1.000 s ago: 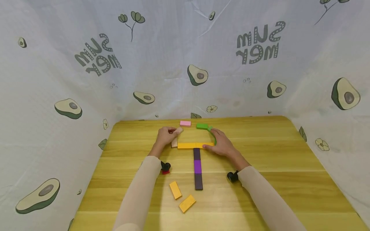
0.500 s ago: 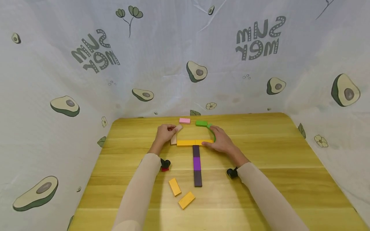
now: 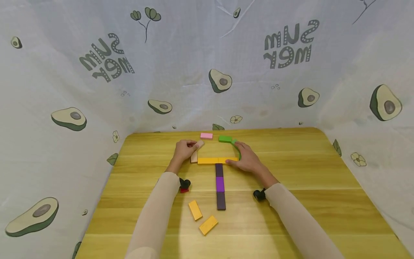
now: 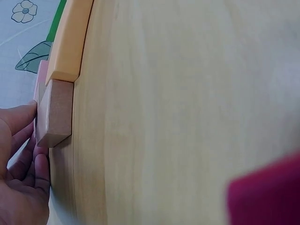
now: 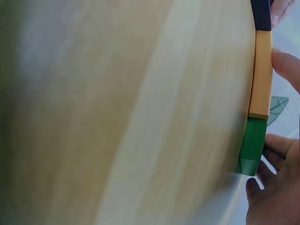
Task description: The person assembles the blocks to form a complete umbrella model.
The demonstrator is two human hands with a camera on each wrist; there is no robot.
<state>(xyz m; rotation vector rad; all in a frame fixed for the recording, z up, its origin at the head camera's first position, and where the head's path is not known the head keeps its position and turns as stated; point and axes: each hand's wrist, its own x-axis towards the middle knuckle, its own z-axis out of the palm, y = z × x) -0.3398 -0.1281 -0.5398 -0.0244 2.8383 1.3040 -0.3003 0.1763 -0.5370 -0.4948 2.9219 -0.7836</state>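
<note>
Both arms wore close-fitting, pale beige sleeves (image 3: 155, 216) down to the wrists; a small black camera (image 3: 260, 194) sat strapped at each wrist, the left one's (image 3: 185, 185) red underneath

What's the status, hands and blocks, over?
Left hand holds tan block at orange bar's left end. Right hand holds green block at its right end. Nothing in the way.
</note>
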